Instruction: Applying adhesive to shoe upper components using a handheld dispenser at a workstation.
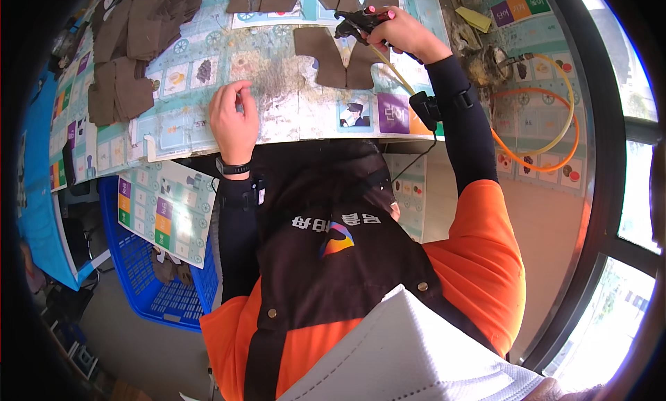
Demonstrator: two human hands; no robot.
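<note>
One blue basket (123, 266), near left below the table (267, 89), holds some brown pieces (166, 268); on the table lie one notched middle panel (318, 57), two far panels (279, 0) and, far left, brown stacks (135, 26), too overlapped to count; the right hand (408, 35) grips one black hose-fed gun (361, 21) at the middle panel's far right; the left hand (232, 120), loosely curled, holds nothing.

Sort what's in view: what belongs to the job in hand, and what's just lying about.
Job, seemingly: black gun-shaped tool in the right hand; yellow hose; notched brown piece near the tool; heaped brown pieces.
Probably lying about: flat yellow piece; printed sheet by the blue basket.
</note>
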